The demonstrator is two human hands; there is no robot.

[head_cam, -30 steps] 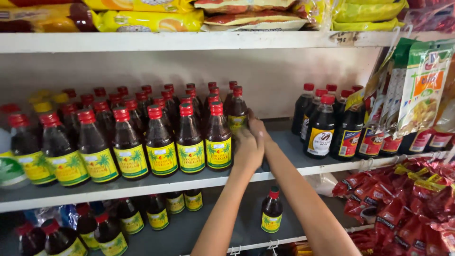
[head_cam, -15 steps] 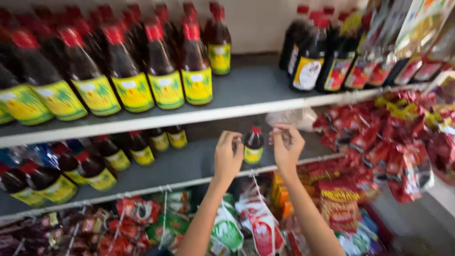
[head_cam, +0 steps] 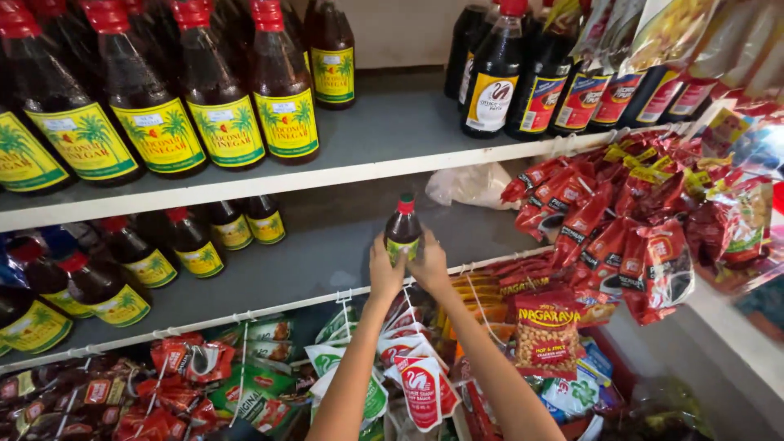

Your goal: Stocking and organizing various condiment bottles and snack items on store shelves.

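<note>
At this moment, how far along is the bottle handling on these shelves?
Done: the upper shelf carries a full row of large yellow-labelled bottles. In hand: the left hand and right hand both clasp a small red-capped bottle standing alone on the lower shelf. Left: that shelf's bare stretch between this bottle and the small bottles at the left.
</note>
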